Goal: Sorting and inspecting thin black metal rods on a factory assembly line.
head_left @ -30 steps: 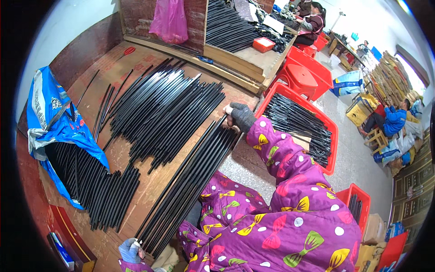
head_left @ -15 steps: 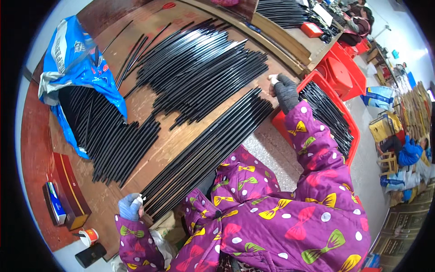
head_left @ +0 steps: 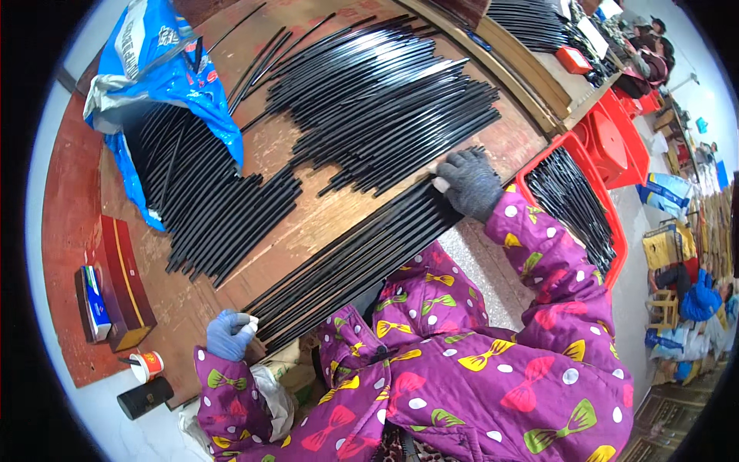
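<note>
A row of long thin black rods lies side by side, slanting across the table edge nearest me. My left hand, in a light blue-grey glove with white fingertips, is closed at the lower left ends, its fingertips against them. At the upper right ends my right hand, in a dark grey glove, has its fingers curled over the rods and hides their tips. Beyond this row spreads a large pile of the same rods. More rods stick out of a blue and white plastic bag on the left.
A red crate of black rods stands beside my right forearm, with red bins behind it. On the left are a dark red box, a paper cup and a black cylinder. People sit farther off at the right.
My right hand has come from beyond the rods' right ends onto them, fingers now curled over. My left hand stays at the left ends. The whole view has shifted slightly.
</note>
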Demonstrator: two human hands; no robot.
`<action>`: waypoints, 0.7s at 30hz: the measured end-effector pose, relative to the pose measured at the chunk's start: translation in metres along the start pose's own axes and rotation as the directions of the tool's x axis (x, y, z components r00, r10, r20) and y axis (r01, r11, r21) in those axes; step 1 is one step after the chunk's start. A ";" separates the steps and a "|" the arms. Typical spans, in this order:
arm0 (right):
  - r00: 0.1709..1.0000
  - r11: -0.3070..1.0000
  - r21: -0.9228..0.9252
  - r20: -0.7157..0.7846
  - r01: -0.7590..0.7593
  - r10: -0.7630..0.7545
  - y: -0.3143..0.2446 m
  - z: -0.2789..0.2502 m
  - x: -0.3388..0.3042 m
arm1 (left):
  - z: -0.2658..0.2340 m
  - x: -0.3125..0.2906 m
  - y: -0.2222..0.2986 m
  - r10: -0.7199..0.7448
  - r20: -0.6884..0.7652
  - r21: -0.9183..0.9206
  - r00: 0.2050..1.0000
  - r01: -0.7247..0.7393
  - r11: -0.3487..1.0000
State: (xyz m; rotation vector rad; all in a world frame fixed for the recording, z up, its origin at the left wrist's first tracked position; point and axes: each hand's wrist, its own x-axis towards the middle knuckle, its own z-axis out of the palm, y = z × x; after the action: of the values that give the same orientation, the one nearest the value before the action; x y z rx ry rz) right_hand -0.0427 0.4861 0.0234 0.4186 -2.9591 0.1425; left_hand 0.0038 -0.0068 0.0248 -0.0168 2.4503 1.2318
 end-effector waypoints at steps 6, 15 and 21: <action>1.000 0.982 0.189 0.001 -0.010 0.011 0.007 -0.005 0.019 | 0.001 0.013 0.033 0.213 -0.052 0.420 0.976 -0.173 0.891; 0.915 0.941 -0.320 0.403 0.111 0.029 -0.011 -0.017 0.062 | 0.028 0.072 0.035 0.405 -0.153 0.703 0.902 -0.189 0.686; 0.927 0.918 -0.326 0.361 0.226 -0.100 -0.017 -0.015 0.064 | 0.032 0.085 0.039 0.235 -0.149 0.671 0.960 -0.077 0.737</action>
State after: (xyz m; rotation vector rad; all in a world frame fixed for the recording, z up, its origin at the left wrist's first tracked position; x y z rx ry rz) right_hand -0.0971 0.4542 0.0495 0.6967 -3.1542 -0.5442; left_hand -0.0709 0.0553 0.0077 0.2695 3.0099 0.3495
